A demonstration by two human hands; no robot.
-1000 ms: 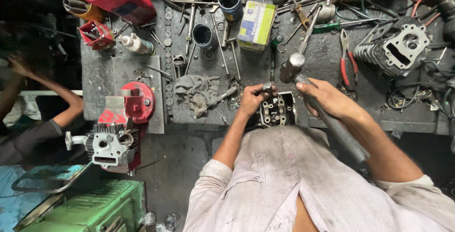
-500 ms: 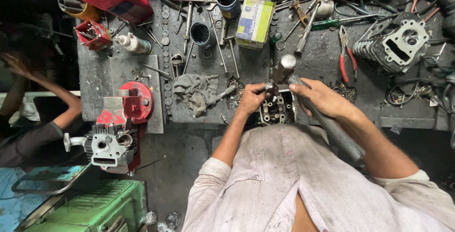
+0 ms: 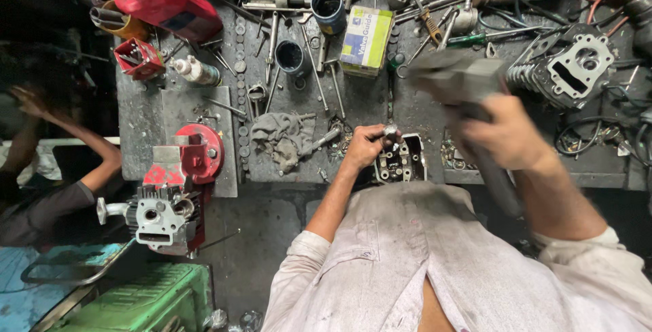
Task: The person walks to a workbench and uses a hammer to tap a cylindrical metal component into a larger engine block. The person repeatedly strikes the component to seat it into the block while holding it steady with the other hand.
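Mid-strike: left hand [image 3: 363, 147] pinching a small metal punch [image 3: 390, 130] upright on the cylinder head [image 3: 401, 161], right hand [image 3: 506, 132] gripping a raised, blurred hammer [image 3: 456, 79], driving unfinished.

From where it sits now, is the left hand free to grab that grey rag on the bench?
Probably not at once: the left hand is pinching a small metal piece on the cylinder head. The grey rag lies close beside it, nothing between.

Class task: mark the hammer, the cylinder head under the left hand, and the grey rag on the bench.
Hammer [image 3: 454, 79], head view, on its blurred grey head.
Cylinder head [image 3: 401, 162], head view, on its top face.
Grey rag [image 3: 285, 135], head view, on its crumpled middle.
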